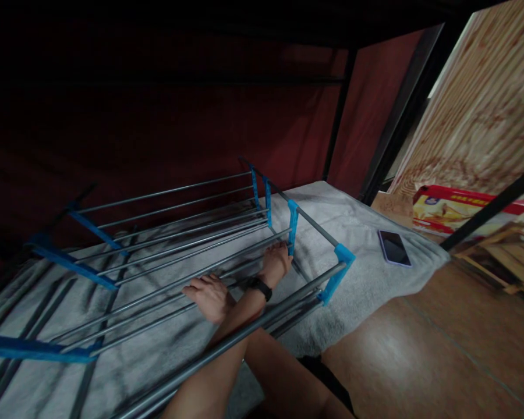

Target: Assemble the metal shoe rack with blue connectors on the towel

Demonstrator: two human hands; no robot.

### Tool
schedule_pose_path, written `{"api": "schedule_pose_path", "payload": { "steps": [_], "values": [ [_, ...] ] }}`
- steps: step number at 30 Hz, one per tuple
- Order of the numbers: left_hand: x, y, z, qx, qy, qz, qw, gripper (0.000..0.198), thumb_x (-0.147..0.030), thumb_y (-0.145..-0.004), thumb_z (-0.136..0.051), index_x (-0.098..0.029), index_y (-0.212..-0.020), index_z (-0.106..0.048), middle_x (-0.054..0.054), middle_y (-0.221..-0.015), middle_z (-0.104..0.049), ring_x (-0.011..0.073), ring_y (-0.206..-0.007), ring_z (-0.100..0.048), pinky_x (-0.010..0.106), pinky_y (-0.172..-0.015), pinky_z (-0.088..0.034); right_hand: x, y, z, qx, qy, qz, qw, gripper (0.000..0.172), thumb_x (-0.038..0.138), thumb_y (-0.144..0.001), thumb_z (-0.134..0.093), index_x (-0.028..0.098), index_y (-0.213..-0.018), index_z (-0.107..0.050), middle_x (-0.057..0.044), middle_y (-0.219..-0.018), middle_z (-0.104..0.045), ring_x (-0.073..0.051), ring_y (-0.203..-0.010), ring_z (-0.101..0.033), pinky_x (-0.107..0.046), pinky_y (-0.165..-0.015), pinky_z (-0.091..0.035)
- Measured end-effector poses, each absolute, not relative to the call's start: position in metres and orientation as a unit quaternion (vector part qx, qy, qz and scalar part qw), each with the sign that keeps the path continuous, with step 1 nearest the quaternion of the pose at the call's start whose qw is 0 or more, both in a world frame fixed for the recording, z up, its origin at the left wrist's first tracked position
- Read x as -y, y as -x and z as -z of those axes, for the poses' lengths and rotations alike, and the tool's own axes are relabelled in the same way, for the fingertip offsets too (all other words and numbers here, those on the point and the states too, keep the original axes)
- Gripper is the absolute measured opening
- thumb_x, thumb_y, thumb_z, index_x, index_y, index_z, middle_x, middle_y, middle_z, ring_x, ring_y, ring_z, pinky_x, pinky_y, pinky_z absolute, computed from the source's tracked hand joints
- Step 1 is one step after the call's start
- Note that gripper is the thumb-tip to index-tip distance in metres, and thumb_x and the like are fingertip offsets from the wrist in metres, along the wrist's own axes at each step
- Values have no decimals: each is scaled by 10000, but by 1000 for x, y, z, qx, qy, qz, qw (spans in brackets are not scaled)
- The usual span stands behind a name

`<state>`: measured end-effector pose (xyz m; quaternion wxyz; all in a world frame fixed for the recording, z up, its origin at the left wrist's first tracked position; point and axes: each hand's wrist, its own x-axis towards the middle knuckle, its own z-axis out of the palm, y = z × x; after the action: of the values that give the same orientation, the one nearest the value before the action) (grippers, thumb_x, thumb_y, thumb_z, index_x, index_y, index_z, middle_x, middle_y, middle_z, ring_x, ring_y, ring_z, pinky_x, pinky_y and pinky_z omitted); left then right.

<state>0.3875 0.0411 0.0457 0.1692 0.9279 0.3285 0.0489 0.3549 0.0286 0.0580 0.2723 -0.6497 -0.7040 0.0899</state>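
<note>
Reaching crossed into the rack (293, 220) on the grey blanket (362, 282), the left hand (277, 260) curls by an end bracket, the right hand (209, 295) over rods; whether either grips, I cannot tell. The rack's thick bar (301, 294) crosses the forearms; a phone (394, 248) lies rightward.

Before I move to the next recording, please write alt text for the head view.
Arms crossed, a person reaches into a metal rack, left hand at a blue bracket, right hand farther left in the picture. The rack rests on grey cloth, a phone lying to its right.
</note>
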Motion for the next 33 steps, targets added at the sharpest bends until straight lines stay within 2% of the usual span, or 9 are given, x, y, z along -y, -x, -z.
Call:
{"api": "schedule_pose_path", "payload": {
  "steps": [1, 3, 6, 10, 20, 25, 27, 29, 33],
  "values": [
    [-35, -413, -51, -302, -936, -38, 178, 281, -296, -1018, -433, -219, -1155, -666, 133, -1081, -742, 302, -1165, -645, 423, -983, -486, -41, -354, -53, 710, 656, -60, 249, 183, 220, -1016, -560, 179, -1163, -661, -47, -1144, -678, -197, -1056, -630, -365, -920, -527],
    [-28, -460, -58, -273, -944, -28, 185, 271, -332, -997, -526, -205, -1195, -660, 125, -1189, -729, 276, -1176, -652, 367, -974, -492, -57, -352, -41, 719, 661, -1, 215, 210, 147, -1025, -484, 197, -1105, -671, -8, -1078, -688, -181, -1027, -607, -313, -903, -470],
    [-28, -500, -57, -252, -948, -5, 196, 276, -348, -989, -561, -173, -1160, -690, 137, -1220, -728, 269, -1149, -676, 338, -929, -503, -63, -349, -27, 719, 662, 37, 208, 217, 188, -1037, -465, 222, -1103, -669, 30, -1064, -681, -167, -987, -589, -283, -870, -411],
    [-35, -499, -53, -267, -939, -13, 216, 308, -399, -1005, -531, -202, -1158, -712, 105, -1212, -742, 261, -1121, -692, 329, -876, -510, -62, -346, -23, 709, 670, 48, 214, 210, 232, -1045, -471, 239, -1108, -671, 46, -1060, -684, -157, -989, -572, -270, -847, -363],
    [-38, -494, -55, -276, -940, -12, 200, 284, -375, -1000, -533, -239, -1121, -751, 80, -1182, -760, 244, -1092, -698, 312, -874, -492, -64, -345, -27, 702, 676, 41, 219, 227, 234, -1041, -470, 244, -1143, -672, 51, -1060, -693, -149, -1005, -588, -267, -884, -348],
    [-38, -494, -51, -281, -935, -32, 213, 283, -375, -991, -555, -263, -1173, -741, 68, -1214, -753, 249, -1108, -695, 322, -882, -492, -62, -346, -28, 693, 682, 38, 232, 230, 216, -1034, -464, 243, -1115, -678, 50, -1066, -706, -137, -988, -606, -249, -897, -369],
    [-39, -495, -49, -282, -934, -36, 217, 291, -375, -990, -554, -264, -1188, -737, 68, -1214, -753, 254, -1104, -698, 330, -885, -495, -62, -344, -25, 693, 675, 45, 250, 253, 224, -1040, -450, 246, -1155, -675, 47, -1104, -711, -136, -1021, -610, -236, -941, -382],
    [-40, -496, -48, -283, -933, -35, 221, 292, -377, -989, -555, -263, -1185, -738, 67, -1212, -754, 257, -1108, -697, 332, -887, -497, -62, -339, -15, 701, 656, 61, 273, 291, 244, -1044, -456, 252, -1260, -651, 33, -1233, -701, -136, -1140, -598, -240, -1039, -371],
    [-41, -498, -46, -281, -929, -37, 238, 291, -388, -985, -563, -267, -1188, -733, 65, -1217, -752, 257, -1125, -691, 335, -905, -497, -52, -330, 23, 723, 619, 70, 297, 345, 369, -1034, -517, 275, -1346, -629, 9, -1552, -524, -171, -1400, -491, -318, -1173, -346]
  ]
}}
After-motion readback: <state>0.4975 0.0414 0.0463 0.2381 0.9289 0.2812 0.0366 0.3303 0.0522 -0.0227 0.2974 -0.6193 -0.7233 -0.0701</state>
